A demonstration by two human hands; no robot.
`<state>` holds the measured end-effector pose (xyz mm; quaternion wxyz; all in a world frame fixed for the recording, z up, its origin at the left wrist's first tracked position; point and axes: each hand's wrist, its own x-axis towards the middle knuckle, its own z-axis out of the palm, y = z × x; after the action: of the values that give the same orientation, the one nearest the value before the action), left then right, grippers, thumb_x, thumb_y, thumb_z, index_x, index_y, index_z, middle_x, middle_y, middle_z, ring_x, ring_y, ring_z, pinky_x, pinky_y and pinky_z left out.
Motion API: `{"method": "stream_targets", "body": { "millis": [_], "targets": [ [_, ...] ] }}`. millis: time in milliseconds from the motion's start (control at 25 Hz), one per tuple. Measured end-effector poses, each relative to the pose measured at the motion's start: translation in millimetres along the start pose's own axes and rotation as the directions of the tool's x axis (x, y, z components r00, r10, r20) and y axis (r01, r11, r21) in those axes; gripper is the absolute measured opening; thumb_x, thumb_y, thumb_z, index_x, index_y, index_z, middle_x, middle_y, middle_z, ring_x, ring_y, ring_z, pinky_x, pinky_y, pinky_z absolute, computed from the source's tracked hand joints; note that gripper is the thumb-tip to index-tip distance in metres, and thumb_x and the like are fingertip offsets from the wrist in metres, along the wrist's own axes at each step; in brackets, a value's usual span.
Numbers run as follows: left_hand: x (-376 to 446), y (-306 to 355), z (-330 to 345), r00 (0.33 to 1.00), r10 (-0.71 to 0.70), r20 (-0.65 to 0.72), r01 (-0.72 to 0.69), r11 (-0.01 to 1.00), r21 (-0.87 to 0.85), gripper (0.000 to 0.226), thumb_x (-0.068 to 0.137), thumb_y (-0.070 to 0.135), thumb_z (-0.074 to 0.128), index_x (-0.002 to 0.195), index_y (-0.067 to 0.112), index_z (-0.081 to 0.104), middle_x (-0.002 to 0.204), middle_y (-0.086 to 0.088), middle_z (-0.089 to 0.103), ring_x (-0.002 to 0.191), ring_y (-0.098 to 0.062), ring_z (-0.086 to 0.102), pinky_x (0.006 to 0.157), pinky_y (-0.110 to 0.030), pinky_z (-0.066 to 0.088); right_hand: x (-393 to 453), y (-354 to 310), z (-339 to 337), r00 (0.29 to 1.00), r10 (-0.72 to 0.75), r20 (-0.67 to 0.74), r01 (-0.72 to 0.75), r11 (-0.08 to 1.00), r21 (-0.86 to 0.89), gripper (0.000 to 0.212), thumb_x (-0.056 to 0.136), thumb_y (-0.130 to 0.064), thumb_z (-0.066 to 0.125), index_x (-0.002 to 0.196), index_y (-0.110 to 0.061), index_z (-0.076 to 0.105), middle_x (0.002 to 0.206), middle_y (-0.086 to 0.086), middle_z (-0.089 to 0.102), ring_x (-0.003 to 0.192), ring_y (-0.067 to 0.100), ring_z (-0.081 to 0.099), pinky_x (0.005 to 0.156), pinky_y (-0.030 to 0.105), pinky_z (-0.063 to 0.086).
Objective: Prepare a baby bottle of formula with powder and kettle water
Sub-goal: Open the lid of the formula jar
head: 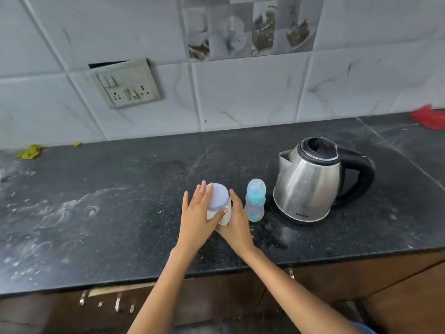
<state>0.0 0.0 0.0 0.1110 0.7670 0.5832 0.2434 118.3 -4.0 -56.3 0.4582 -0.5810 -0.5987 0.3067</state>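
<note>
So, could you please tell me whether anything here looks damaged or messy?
Yes: the switch plate hangs askew, with a dark gap above it, and whitish smears mark the counter on the left. Yellow scraps lie by the wall.

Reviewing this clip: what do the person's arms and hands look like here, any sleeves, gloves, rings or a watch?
Both arms are bare from the bottom of the frame to the fingers; no sleeves show. The left hand and right hand wear no gloves, and no rings, watch or bracelet are visible on the fingers or wrists. A small patch of blue fabric shows at the bottom edge by the right arm.

Lidded powder jar [218, 196], bottle [255, 201], kettle [310, 182]
</note>
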Motion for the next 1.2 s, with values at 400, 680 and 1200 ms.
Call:
{"method": "stream_targets", "body": {
  "millis": [400,680,1200],
  "targets": [
    [30.6,-16.1,-22.7,0.989,0.018,0.146,0.008,0.986,-0.169,0.056,0.074,0.031,0.079,0.126,0.024,0.059,0.151,0.005,0.036,0.130,-0.018,0.044,0.099,-0.030,0.040,9.6,6.6,9.3,0.998,0.051,-0.025,-0.047,0.991,0.125,0.083,0.061,-0.041,0.083,0.133,-0.028,0.044,0.130,-0.015,0.056,0.121,0.002,0.052,0.097,0.024,0.047],
    [32.1,-22.5,-19.3,0.986,0.070,0.152,-0.049,0.990,-0.136,0.055,0.077,0.033,0.076,0.129,0.025,0.058,0.148,0.002,0.040,0.131,-0.021,0.041,0.100,-0.030,0.035,15.8,8.9,13.6,0.999,0.042,-0.020,-0.039,0.990,0.134,0.085,0.055,-0.028,0.087,0.122,-0.028,0.033,0.121,-0.024,0.046,0.112,-0.003,0.053,0.087,0.021,0.050],
    [19.8,1.6,1.6,0.999,-0.010,0.034,0.009,0.999,0.048,0.047,0.082,0.025,0.072,0.125,0.012,0.060,0.140,-0.019,0.043,0.119,-0.038,0.045,0.102,-0.045,0.031,19.3,15.5,12.8,1.000,-0.010,-0.014,0.011,0.997,0.077,0.073,0.069,-0.041,0.081,0.132,-0.037,0.044,0.127,-0.019,0.059,0.120,0.005,0.056,0.097,0.032,0.051]
  ]
}}
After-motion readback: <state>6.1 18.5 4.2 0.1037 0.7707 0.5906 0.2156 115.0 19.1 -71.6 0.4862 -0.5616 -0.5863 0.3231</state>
